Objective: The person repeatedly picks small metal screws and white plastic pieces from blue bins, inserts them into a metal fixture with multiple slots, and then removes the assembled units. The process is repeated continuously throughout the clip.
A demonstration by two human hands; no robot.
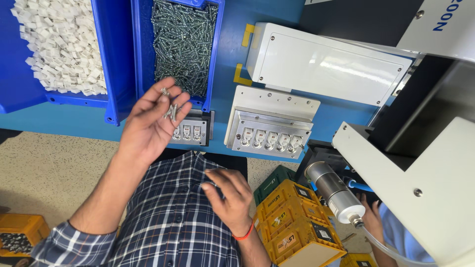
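Several screws point(170, 110) lie loose in the left hand's point(151, 126) open grip.

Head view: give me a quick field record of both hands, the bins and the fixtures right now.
left hand: raised palm-up, cupping a few small screws on its fingers
right hand: empty, fingers spread, held low over the plaid shirt
screw bin: blue, full of grey screws, just beyond the left hand
white-parts bin: blue, heaped with small white pieces
small fixture: three seated parts, partly behind the left fingers
large fixture: five seated parts in a row
other person: a hand at lower right
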